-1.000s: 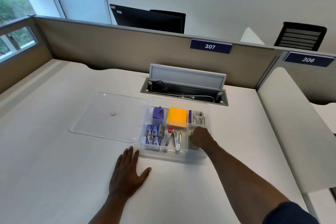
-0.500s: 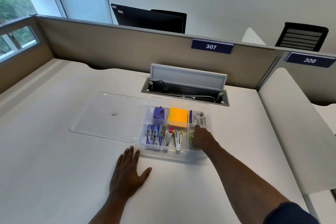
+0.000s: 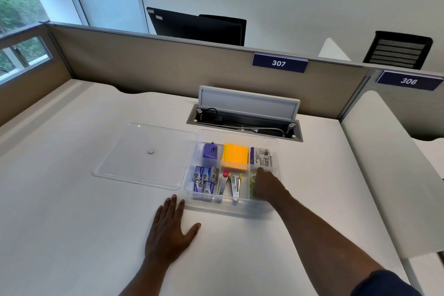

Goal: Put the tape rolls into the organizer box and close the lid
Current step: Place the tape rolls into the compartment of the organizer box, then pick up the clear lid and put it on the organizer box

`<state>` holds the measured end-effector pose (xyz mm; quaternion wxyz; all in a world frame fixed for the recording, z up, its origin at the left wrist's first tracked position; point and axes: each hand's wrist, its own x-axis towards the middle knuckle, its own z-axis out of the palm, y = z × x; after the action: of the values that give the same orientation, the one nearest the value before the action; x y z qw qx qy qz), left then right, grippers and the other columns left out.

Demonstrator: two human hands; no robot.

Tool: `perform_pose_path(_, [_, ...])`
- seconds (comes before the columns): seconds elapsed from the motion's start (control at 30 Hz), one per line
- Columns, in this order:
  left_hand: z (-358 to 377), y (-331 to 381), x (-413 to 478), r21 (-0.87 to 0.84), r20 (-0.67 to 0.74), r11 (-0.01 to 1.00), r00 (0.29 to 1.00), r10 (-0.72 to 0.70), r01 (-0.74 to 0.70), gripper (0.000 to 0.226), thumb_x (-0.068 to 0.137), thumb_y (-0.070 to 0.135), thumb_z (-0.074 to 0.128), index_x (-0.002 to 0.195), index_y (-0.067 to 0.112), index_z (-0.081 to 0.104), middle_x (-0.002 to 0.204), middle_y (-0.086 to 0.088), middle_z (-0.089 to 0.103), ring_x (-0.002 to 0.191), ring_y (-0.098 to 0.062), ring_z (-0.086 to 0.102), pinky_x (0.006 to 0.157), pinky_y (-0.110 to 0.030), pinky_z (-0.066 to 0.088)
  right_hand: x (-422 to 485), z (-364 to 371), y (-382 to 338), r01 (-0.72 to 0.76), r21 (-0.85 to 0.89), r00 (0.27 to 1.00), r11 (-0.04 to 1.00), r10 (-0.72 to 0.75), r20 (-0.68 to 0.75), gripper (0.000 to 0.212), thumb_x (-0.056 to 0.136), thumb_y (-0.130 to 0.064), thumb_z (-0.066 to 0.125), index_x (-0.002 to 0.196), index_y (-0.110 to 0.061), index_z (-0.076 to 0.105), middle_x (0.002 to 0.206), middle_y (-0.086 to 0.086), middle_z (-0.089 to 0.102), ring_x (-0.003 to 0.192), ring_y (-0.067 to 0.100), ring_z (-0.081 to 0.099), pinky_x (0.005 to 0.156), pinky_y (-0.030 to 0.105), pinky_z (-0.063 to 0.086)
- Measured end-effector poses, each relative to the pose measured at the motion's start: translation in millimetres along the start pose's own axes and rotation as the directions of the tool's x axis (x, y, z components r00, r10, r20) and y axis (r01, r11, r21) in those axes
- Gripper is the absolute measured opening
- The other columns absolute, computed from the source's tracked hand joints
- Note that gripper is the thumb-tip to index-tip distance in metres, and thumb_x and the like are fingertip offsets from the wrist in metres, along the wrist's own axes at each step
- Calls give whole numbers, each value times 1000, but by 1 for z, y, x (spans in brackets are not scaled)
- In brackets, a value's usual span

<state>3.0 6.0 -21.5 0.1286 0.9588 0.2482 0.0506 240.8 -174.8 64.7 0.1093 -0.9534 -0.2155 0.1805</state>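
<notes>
Materials & finishes, quick look

Clear glossy plastic organizer box (image 3: 276, 151) w/ see-through dividers; its flat clear plastic lid (image 3: 134, 163) same smooth sheen, lying on my matt off-white laminate desk (image 3: 72, 223). Orange paper sticky-note pad (image 3: 235, 156) looks matt. Shiny metal staple removers (image 3: 234, 186), pink & yellow plastic grips. Small printed card staple boxes (image 3: 204, 174), slight gloss. Clear glossy tape rolls (image 3: 252, 179) by my right hand (image 3: 265, 184). Beige cloth-look partition (image 3: 168, 65), matt. Brushed grey metal cable-tray flap (image 3: 247, 103).
</notes>
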Motion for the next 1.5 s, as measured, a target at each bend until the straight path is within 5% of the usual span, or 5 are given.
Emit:
perform_pose_path(0.47, [-1, -1, -1, -50, 29, 999, 1000, -12, 13, 90, 80, 79, 21, 150, 23, 15, 158, 0, 1, 146, -13, -4, 119, -30, -2, 11, -24, -42, 62, 128, 921, 990, -7, -388, 27, 83, -7, 53, 109, -2, 54, 105, 18, 61, 95, 36, 61, 70, 36, 50])
perform_pose_path(0.6, [-8, 0, 3, -232, -37, 970, 996, -85, 74, 65, 89, 54, 44, 142, 15, 40, 154, -5, 29, 144, -18, 24, 118, -31, 15, 17, -28, -78, 160, 119, 922, 980, -105, -373, 29, 87, -14, 50, 114, -2, 54, 110, 18, 60, 101, 35, 57, 82, 42, 53])
perform_pose_path(0.87, [-69, -13, 64, -804, 145, 241, 573, -807, 543, 56, 89, 27, 61, 135, 0, 42, 137, -26, 46, 125, -38, 46, 106, -45, 35, 51, -31, -166, 312, 164, 935, 936, -272, -227, 36, 88, -23, 55, 119, -6, 56, 122, 16, 58, 116, 31, 50, 96, 36, 41])
perform_pose_path(1.23, [-95, -80, 115, -757, 496, -196, 353, -793, 624, 55, 81, 31, 61, 118, -9, 51, 114, -31, 61, 104, -44, 58, 92, -47, 47, 127, -18, -268, 323, -26, 946, 946, -323, -35, 28, 87, -27, 52, 91, -3, 65, 104, 17, 68, 104, 33, 59, 85, 36, 48])
perform_pose_path(1.5, [-85, -101, 136, -744, 610, -402, 300, -733, 534, 49, 78, 28, 64, 106, -11, 55, 116, -35, 57, 105, -48, 58, 91, -56, 50, 175, 2, -298, 272, -202, 962, 941, -260, 83, 43, 91, -30, 50, 126, -5, 46, 127, 19, 47, 119, 38, 47, 100, 42, 44])
